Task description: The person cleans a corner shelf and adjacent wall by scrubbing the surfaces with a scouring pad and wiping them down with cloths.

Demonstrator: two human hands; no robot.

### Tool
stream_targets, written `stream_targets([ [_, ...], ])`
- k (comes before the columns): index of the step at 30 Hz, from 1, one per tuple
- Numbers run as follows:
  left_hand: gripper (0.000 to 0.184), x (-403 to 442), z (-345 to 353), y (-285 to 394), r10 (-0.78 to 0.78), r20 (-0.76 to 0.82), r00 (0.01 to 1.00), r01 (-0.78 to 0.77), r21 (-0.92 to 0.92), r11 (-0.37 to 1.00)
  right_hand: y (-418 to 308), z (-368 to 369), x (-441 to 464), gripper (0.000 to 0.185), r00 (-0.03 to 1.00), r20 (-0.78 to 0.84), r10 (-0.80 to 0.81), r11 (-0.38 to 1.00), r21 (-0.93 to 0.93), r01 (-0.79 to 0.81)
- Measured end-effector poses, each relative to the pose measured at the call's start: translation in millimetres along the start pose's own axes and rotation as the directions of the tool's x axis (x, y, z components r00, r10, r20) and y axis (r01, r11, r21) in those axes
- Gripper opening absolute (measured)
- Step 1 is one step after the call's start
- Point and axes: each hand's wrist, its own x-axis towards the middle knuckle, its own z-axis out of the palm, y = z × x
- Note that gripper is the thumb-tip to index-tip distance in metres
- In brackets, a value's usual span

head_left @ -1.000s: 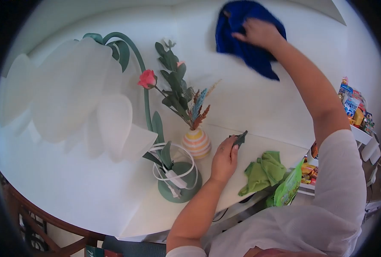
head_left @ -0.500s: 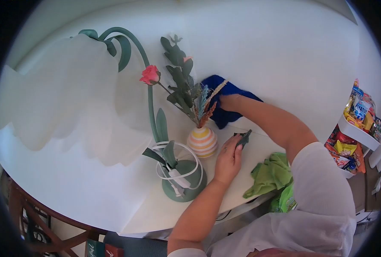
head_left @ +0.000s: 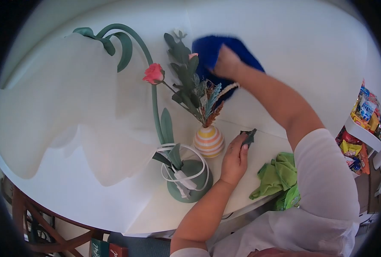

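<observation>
My right hand point(head_left: 228, 63) is closed on a dark blue cloth point(head_left: 205, 53), stretched over the white surface behind the flowers. Motion blurs the hand and cloth a little. My left hand point(head_left: 235, 162) rests on the tabletop, its fingers round a small dark green leaf-like piece point(head_left: 248, 138). Just left of that hand stands a striped round vase point(head_left: 209, 142) with a pink rose point(head_left: 153, 73), green leaves point(head_left: 186, 73) and dried stems. Beside my left forearm is the green base point(head_left: 190, 165) of a flower-shaped lamp, a white cord point(head_left: 201, 174) looped over it.
The lamp's large pale petal shade point(head_left: 70, 107) covers the table's left side. A crumpled green cloth point(head_left: 278, 175) lies by the near edge, with a bright green packet point(head_left: 288, 198) below it. Snack packets fill a white tiered holder point(head_left: 364, 132) at right. A wooden chair point(head_left: 49, 222) stands lower left.
My right hand has swept the blue cloth farther back and up, away from the vase. My left hand keeps its place beside the vase. The whole view has shifted slightly.
</observation>
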Motion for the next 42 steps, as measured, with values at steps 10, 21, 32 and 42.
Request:
stream_targets([
  [10,0.03,3,-6,3,-0.078,0.015,0.997,0.078,-0.009,0.997,-91,16,-142,0.032,0.525,0.834,-0.17,0.707,0.474,-0.525],
  [21,0.03,2,-1,14,-0.07,0.08,0.994,0.071,-0.01,0.997,65,-112,-113,0.039,0.716,0.676,0.172,0.661,0.459,-0.593],
  [32,0.034,-4,8,9,-0.126,0.135,0.983,0.137,-0.078,0.987,69,-96,-41,0.057,0.892,0.164,0.422,0.873,0.19,-0.448],
  [42,0.039,-11,5,7,-0.214,0.105,0.971,0.221,-0.067,0.973,147,-187,-77,0.05,0.766,0.345,0.543,0.807,0.04,-0.589],
])
